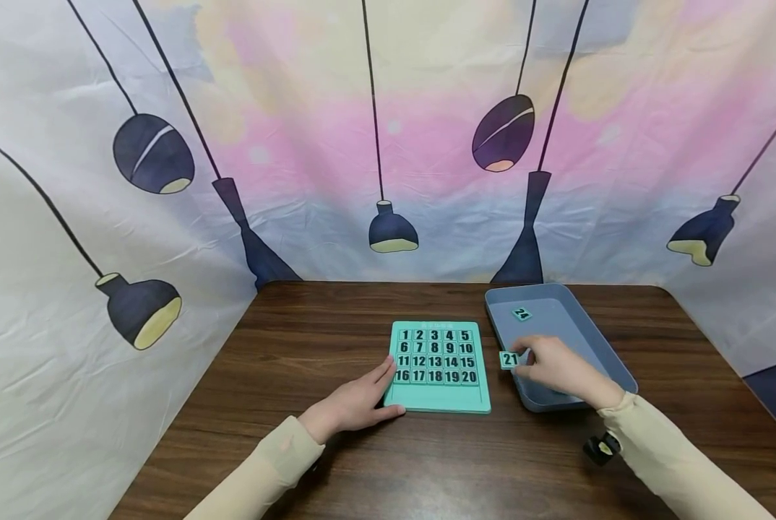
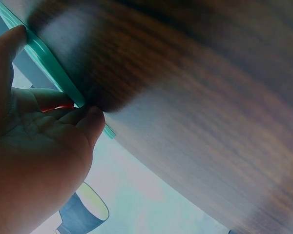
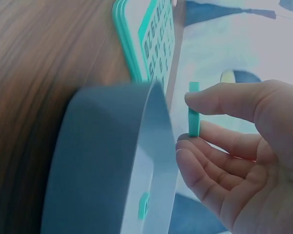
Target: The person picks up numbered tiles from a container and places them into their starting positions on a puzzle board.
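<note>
A turquoise number board lies on the table, with tiles 1 to 20 in four rows above a bare bottom strip. My left hand holds it at the near left corner, fingers along the left side and thumb at the front edge. In the left wrist view, the fingertips bend against the board's edge. My right hand pinches a tile marked 21 between thumb and fingers, over the left rim of a grey-blue tray. The right wrist view shows the pinched tile edge-on, above the tray wall.
Inside the tray, toward its far end, lies a tile marked 24. The brown wooden table extends left of the board and in front of it. Behind the table hangs a cloth printed with lamps.
</note>
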### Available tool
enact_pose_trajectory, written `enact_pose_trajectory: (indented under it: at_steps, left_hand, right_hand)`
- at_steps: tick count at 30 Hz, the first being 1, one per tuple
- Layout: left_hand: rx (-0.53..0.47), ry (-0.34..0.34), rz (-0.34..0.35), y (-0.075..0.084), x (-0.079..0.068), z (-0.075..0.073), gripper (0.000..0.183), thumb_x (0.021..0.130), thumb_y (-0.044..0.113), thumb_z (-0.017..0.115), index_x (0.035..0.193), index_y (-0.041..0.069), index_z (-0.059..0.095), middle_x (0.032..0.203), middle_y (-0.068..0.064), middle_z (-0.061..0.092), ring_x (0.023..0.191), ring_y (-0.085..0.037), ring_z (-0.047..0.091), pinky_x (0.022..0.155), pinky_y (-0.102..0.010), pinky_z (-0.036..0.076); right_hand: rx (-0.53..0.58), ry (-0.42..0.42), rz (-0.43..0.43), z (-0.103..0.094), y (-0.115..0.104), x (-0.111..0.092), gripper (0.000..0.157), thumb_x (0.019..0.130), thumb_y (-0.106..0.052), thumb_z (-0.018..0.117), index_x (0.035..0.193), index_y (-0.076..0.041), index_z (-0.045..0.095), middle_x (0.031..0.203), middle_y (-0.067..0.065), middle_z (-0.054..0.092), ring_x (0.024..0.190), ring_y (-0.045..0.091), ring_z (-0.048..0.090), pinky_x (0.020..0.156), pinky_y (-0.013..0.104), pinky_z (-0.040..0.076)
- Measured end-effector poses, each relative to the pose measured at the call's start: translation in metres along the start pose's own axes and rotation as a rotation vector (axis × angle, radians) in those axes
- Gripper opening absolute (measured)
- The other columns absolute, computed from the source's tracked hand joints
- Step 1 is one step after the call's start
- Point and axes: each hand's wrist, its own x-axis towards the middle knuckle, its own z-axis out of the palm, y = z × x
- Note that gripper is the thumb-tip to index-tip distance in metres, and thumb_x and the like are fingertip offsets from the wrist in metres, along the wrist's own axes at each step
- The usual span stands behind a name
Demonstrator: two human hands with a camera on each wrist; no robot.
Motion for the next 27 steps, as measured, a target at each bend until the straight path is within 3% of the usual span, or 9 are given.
enact_pose_trajectory:
  at_steps: [6,11,14,20,23,27]
  left_hand:
    - [-0.010,-0.003,-0.002,0.001,-0.002,0.001,0.086,0.101,0.056,0.052,0.160,0.001,0.021,0.168,-0.013,0.012,0.146,-0.026,0.035,0.107,-0.043,0.043]
    - [-0.013,-0.007,-0.002,0.001,-0.003,0.000,0.086,0.102,0.056,0.051,0.160,0.002,0.020,0.168,-0.013,0.011,0.146,-0.026,0.034,0.108,-0.043,0.042]
    - [-0.011,-0.004,-0.003,0.001,-0.004,-0.001,0.086,0.101,0.056,0.052,0.160,0.002,0.021,0.168,-0.013,0.012,0.146,-0.026,0.034,0.108,-0.043,0.042]
    - [-0.008,-0.001,-0.005,0.001,-0.003,-0.001,0.087,0.101,0.056,0.053,0.160,0.001,0.021,0.168,-0.013,0.013,0.147,-0.026,0.033,0.109,-0.043,0.041]
    - [-0.012,0.004,-0.004,0.002,-0.002,0.000,0.087,0.101,0.056,0.054,0.160,0.001,0.022,0.168,-0.013,0.013,0.147,-0.026,0.034,0.109,-0.043,0.041]
    - [-0.017,0.008,0.000,0.002,-0.001,-0.001,0.086,0.101,0.054,0.055,0.160,0.000,0.022,0.167,-0.013,0.014,0.146,-0.026,0.035,0.108,-0.042,0.042]
  right_hand:
    - [0.027,0.004,-0.050,0.012,-0.016,0.007,0.030,0.089,-0.012,0.076,0.116,0.000,0.070,0.092,0.000,0.065,0.072,0.011,0.054,0.060,0.031,0.046]
    - [0.019,-0.013,-0.147,0.029,-0.026,0.013,0.029,0.088,-0.011,0.078,0.113,0.000,0.071,0.083,-0.004,0.059,0.069,0.008,0.051,0.064,0.030,0.047]
    - [0.005,-0.040,-0.180,0.043,-0.034,0.016,0.028,0.086,-0.012,0.079,0.112,-0.001,0.073,0.087,-0.002,0.063,0.069,0.006,0.051,0.065,0.029,0.048]
    - [0.006,-0.115,-0.163,0.067,-0.053,0.022,0.029,0.088,-0.015,0.078,0.114,-0.004,0.073,0.100,0.002,0.069,0.078,0.011,0.060,0.071,0.035,0.052]
    - [-0.008,-0.120,-0.181,0.076,-0.061,0.026,0.028,0.088,-0.017,0.079,0.112,-0.004,0.074,0.094,0.000,0.068,0.080,0.013,0.060,0.074,0.038,0.052]
    - [-0.025,-0.109,-0.222,0.087,-0.069,0.034,0.027,0.088,-0.017,0.079,0.111,-0.003,0.074,0.077,-0.006,0.061,0.067,0.009,0.053,0.067,0.032,0.049]
